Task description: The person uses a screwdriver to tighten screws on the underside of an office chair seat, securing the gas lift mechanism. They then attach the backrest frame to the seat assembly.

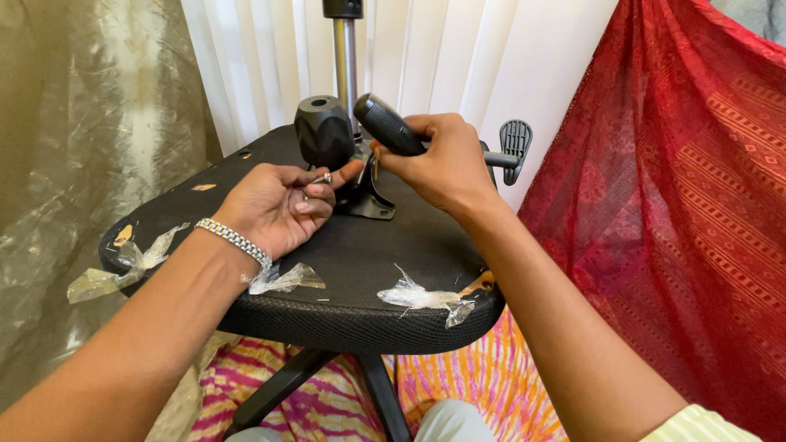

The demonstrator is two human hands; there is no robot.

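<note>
Right hand [442, 168] wraps a closed grip round the black screwdriver handle [389, 124] at twelve o'clock on the upturned chair seat [352, 270], left hand [278, 205] pinching a small screw [321, 178] beside the bracket [368, 200], which could slip and drop.

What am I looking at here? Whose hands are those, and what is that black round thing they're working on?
The camera sits on a person's head and looks down, so these are that person's own hands. The black round thing is an upside-down office chair seat, with its metal pole sticking up and torn bits of clear plastic wrap along its edge. The right hand holds a black tool handle at the metal bracket. The left hand, with a silver bracelet, pinches some small metal pieces.
</note>
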